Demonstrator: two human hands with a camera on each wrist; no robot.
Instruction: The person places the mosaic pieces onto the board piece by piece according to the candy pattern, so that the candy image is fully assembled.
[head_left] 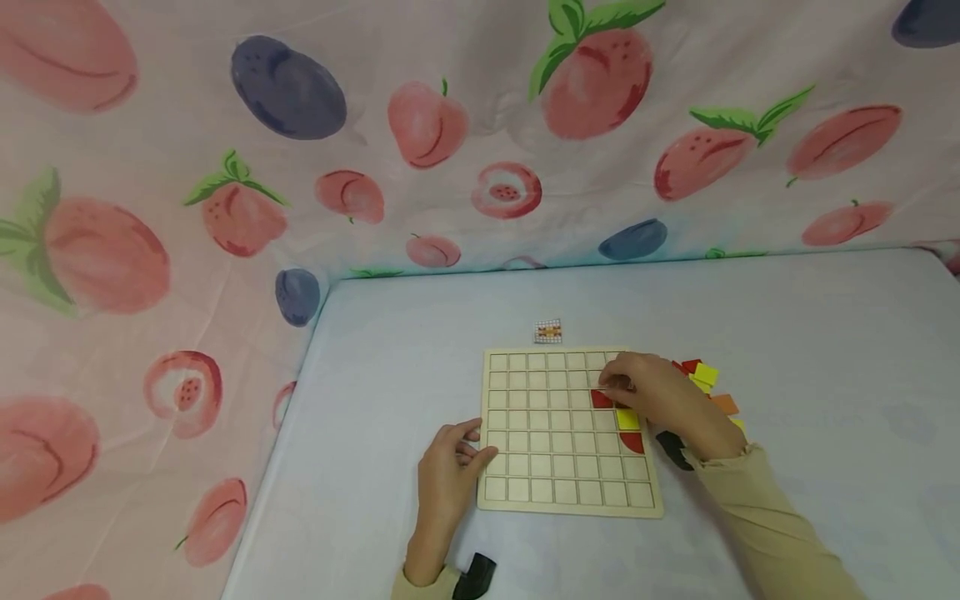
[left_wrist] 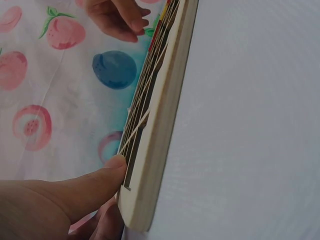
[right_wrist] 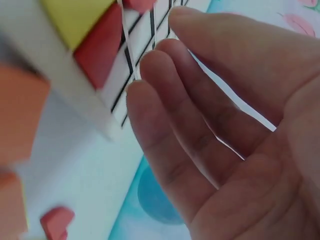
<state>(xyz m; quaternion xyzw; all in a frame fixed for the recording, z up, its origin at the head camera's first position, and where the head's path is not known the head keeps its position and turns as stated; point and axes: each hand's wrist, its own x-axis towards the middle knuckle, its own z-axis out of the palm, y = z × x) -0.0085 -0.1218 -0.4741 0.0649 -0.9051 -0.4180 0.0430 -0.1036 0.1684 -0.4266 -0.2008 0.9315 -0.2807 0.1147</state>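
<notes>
A pale wooden grid board [head_left: 555,442] lies flat on the table. Three pieces show in its right-hand cells: a red one [head_left: 602,399] partly covered by fingers, a yellow square [head_left: 627,419] and a red rounded piece [head_left: 633,442]. My left hand [head_left: 447,471] holds the board's left edge, thumb on the rim and the other fingers along its side. Over the upper right cells, my right hand [head_left: 652,387] has its fingertips close to the board. In the right wrist view, its fingers [right_wrist: 170,125] are loosely bent, with no piece visible between them and the thumb.
Loose red, yellow and orange pieces [head_left: 705,375] lie right of the board, partly behind the right hand. A small printed pattern card [head_left: 548,332] lies beyond the board's far edge. A fruit-print cloth [head_left: 502,125] rises behind the white table [head_left: 390,358].
</notes>
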